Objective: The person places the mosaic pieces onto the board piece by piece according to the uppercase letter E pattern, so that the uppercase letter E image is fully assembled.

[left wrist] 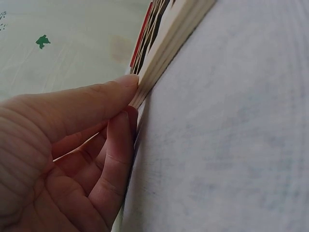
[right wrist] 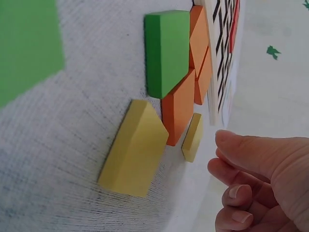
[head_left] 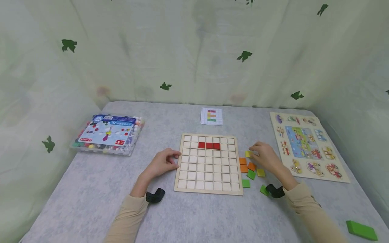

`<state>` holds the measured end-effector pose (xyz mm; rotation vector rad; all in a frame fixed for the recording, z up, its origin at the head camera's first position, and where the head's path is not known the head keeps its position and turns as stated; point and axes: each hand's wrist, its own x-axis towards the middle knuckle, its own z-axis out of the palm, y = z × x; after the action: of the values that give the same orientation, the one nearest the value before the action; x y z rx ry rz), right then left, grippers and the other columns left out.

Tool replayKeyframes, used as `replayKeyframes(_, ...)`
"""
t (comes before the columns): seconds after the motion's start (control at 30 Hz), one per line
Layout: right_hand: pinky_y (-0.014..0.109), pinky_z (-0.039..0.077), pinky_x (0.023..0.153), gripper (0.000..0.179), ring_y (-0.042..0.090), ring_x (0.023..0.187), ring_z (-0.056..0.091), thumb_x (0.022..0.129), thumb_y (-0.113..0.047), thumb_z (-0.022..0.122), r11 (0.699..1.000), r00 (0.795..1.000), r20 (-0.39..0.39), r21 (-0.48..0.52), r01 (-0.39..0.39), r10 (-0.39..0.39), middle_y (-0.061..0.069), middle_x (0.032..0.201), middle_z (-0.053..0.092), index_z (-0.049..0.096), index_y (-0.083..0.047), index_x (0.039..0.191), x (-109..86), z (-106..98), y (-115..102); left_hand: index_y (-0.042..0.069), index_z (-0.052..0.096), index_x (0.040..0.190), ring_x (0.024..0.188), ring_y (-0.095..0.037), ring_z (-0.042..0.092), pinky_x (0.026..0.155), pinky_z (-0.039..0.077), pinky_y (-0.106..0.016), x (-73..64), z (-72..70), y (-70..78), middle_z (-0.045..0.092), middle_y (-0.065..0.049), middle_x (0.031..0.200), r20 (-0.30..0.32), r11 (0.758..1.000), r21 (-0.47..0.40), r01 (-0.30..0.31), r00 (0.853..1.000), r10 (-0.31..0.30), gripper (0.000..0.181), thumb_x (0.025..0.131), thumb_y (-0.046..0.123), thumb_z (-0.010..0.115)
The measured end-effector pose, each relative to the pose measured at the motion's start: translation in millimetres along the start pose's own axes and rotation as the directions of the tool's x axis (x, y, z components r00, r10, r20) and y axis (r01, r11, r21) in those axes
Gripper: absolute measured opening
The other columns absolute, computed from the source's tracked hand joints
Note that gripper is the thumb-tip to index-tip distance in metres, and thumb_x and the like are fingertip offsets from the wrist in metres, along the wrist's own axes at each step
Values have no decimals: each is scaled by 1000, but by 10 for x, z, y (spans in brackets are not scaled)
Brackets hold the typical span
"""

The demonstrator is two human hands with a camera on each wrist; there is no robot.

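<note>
A square wooden grid board (head_left: 208, 199) lies in front of me, with three red tiles (head_left: 209, 145) side by side in an upper row. My left hand (head_left: 161, 163) holds the board's left edge; in the left wrist view its thumb (left wrist: 113, 92) touches the rim, fingers curled below. My right hand (head_left: 267, 157) hovers over loose tiles right of the board, nearest a yellow tile (right wrist: 193, 137). A small gap separates its fingertips from that tile, and nothing shows between them. Orange tiles (right wrist: 179, 106), a green tile (right wrist: 169, 53) and another yellow tile (right wrist: 135, 152) lie close by.
Behind the board lies a pattern card (head_left: 211, 116). At the far left is a clear box (head_left: 107, 133) of coloured pieces. A wooden picture puzzle (head_left: 310, 146) lies at the right, and a green block (head_left: 361, 230) near the front right corner.
</note>
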<state>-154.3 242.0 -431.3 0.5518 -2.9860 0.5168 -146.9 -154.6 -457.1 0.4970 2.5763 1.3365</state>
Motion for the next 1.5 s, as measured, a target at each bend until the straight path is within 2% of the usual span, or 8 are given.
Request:
replayKeyframes(0.2,39,53,71,22,29,82,63,80,-4,70,1000,1000,-13,-3,15,-15,18,92,66,70,5,99,-7,22,24,0,60,119,73,-10,56,63,47,-18,1,-6,14,61,-15,104,2,1000,0,6,1000,-6,42,79,4,71)
replayKeyframes(0.5,41,53,73,23,31,86,63,80,-4,70,1000,1000,28,23,-2,1,19,95,66,69,6,101,-14,49,37,-1,60,118,72,-8,55,62,47,-18,0,-11,28,61,-15,103,2,1000,1,1,1000,-1,41,79,3,71)
replayKeyframes(0.83,41,52,74,23,29,85,62,81,-5,69,1000,999,50,5,-18,18,17,93,66,69,6,101,18,67,31,0,60,118,73,-10,56,63,47,-18,-1,-2,18,61,-15,103,4,1000,-1,1,1000,-1,42,79,4,72)
replayKeyframes(1.1,39,53,73,24,28,85,62,81,-7,70,1000,999,32,3,3,-3,15,93,66,70,4,102,129,30,-120,0,60,119,73,-9,56,64,47,-19,-6,-17,8,62,-15,104,2,1000,-7,-3,1000,3,42,79,4,72)
replayKeyframes(1.3,39,52,75,27,26,87,61,81,-9,71,999,998,66,46,9,-12,15,97,65,69,3,104,247,44,-329,0,61,119,73,-9,56,63,47,-18,-2,-20,11,61,-15,103,5,1000,-9,-9,1000,9,42,79,4,72)
replayKeyframes(1.5,33,53,73,26,23,87,61,81,-10,71,996,996,82,83,36,-43,13,98,66,70,1,105,374,118,-543,-1,61,119,72,-8,56,63,47,-19,-8,-24,29,61,-15,104,4,1000,-4,-4,1000,4,42,78,4,72)
